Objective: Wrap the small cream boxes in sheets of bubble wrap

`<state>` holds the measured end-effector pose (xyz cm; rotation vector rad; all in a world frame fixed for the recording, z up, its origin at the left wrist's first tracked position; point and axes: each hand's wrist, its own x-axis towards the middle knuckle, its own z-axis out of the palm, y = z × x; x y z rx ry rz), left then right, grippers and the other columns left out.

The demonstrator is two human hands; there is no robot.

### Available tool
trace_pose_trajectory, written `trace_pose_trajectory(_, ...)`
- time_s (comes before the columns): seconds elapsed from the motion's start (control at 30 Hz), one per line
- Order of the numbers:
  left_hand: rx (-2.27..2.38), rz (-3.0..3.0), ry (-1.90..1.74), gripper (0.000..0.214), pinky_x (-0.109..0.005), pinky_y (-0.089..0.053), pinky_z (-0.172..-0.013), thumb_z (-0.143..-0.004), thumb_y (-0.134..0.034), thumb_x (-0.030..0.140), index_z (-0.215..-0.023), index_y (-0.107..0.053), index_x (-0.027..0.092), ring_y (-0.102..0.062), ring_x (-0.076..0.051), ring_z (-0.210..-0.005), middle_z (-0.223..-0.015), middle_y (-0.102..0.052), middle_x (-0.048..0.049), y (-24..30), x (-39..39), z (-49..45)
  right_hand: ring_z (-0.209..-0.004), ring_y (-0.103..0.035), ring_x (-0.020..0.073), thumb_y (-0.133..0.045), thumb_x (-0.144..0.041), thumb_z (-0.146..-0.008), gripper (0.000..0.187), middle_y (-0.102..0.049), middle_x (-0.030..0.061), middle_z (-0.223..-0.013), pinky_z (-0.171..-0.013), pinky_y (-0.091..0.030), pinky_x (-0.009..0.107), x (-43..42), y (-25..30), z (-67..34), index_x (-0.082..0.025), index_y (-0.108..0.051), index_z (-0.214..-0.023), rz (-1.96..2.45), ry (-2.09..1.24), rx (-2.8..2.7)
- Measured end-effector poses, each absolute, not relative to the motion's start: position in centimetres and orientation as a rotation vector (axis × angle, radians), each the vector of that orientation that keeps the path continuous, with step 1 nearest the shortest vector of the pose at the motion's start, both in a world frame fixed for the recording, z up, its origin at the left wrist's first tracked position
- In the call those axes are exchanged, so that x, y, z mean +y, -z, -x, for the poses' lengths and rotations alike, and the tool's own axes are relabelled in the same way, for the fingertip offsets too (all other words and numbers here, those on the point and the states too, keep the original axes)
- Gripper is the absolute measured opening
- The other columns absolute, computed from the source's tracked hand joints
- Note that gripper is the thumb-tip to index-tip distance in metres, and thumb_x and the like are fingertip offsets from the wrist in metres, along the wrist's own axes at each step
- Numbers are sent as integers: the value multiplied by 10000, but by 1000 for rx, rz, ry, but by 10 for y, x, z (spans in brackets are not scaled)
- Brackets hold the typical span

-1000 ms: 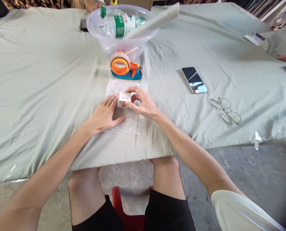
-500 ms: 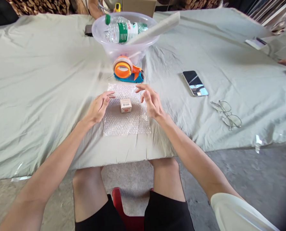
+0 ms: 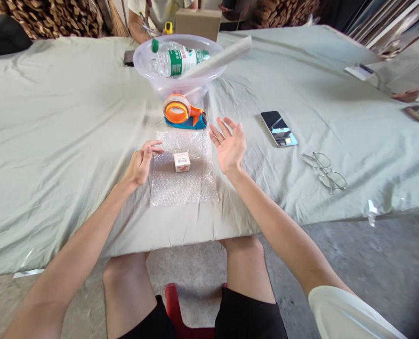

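A small pale box (image 3: 181,162) with a barcode on top sits on a sheet of bubble wrap (image 3: 184,190), near its middle. My left hand (image 3: 141,162) is at the sheet's left edge, fingers stretched out and holding nothing. Off the right edge of the sheet, my right hand (image 3: 230,147) is turned palm up with its fingers spread, also empty. Neither hand touches the box. Just beyond the sheet stands an orange and blue tape dispenser (image 3: 184,113) with a roll of clear tape on it.
Behind the dispenser a translucent basin (image 3: 174,84) holds plastic bottles (image 3: 181,61) and a pale roll (image 3: 220,55). To the right lie a phone (image 3: 278,128) and eyeglasses (image 3: 324,170). Across the cloth-covered table (image 3: 71,117), a person sits near a cardboard box (image 3: 197,24).
My right hand has moved right, away from the box, and turned palm up. My left hand stays beside the sheet. The view has tilted up slightly, showing more of the person opposite.
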<state>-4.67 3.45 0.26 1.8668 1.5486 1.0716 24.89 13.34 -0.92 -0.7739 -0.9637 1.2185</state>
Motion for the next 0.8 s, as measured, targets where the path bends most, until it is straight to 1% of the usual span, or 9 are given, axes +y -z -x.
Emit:
trace_pose_trajectory(0.13,1539,-1887,-1084,927,-525,-611,-1113,-1140,-180,921,-1492,-728,262,-801,-353,-1265,-1325,-877,-133,-2,35,46,-1526,-729,382,-638,-934,-910,695,-756,123,-1568,-1314,-560,719,137,10,-252,-310,-678,-1213,710,-1254,-804)
trace_pose_trajectory(0.3,1508,-1792,-1153,916,-518,-642,-1037,-1142,-198,915,-1461,-741,250,-811,-358,-1245,-1294,-881,-151,-3,35,43,-1480,-752,392,-631,-891,-919,626,-770,152,-1434,-1289,-592,693,144,17,-261,-299,-636,-1122,663,-1310,-811)
trace_pose_trajectory(0.37,1505,-1811,-1150,903,-519,-633,-1057,-1148,-213,912,-1475,-735,251,-809,-354,-1254,-1297,-879,-149,-3,35,44,-1478,-744,393,-570,-904,-946,652,-741,161,-1481,-1241,-614,681,144,18,-263,-297,-626,-1178,680,-1277,-893)
trace_pose_trajectory(0.43,1508,-1850,-1138,906,-521,-622,-1070,-1145,-220,922,-1491,-726,255,-807,-351,-1246,-1301,-877,-144,-1,36,45,-1434,-755,383,-526,-901,-970,681,-705,156,-1560,-1187,-626,663,141,16,-263,-312,-622,-1301,738,-1190,-993)
trace_pose_trajectory(0.5,1512,-1864,-1124,917,-518,-620,-1070,-1135,-221,939,-1504,-715,260,-804,-350,-1240,-1294,-879,-137,0,36,47,-1325,-785,361,-546,-868,-989,683,-692,133,-1598,-1134,-634,625,133,11,-259,-350,-595,-1431,799,-1058,-1143)
trace_pose_trajectory(0.57,1516,-1857,-1111,925,-516,-620,-1083,-1125,-221,952,-1502,-708,261,-804,-349,-1240,-1279,-882,-129,0,37,47,-1249,-788,339,-603,-821,-1013,668,-691,118,-1613,-1100,-636,587,121,5,-253,-370,-574,-1505,783,-919,-1400)
trace_pose_trajectory(0.63,1515,-1858,-1105,932,-518,-616,-1112,-1122,-231,958,-1496,-707,250,-805,-351,-1244,-1264,-882,-130,-1,37,46,-1273,-771,337,-648,-789,-1037,682,-683,125,-1639,-1123,-625,580,109,2,-246,-351,-569,-1554,677,-821,-1732)
trace_pose_trajectory(0.7,1518,-1874,-1103,944,-520,-614,-1124,-1119,-241,964,-1496,-709,236,-807,-356,-1247,-1263,-879,-136,-3,36,45,-1363,-741,358,-701,-757,-1041,738,-672,154,-1665,-1193,-596,610,99,2,-240,-316,-554,-1614,572,-778,-2034)
trace_pose_trajectory(0.8,1522,-1897,-1090,957,-516,-624,-1120,-1117,-238,969,-1497,-711,229,-813,-355,-1223,-1260,-878,-139,-5,35,44,-1487,-693,391,-753,-580,-1065,722,-692,171,-1657,-1287,-540,665,92,4,-234,-289,-527,-1686,590,-754,-2285)
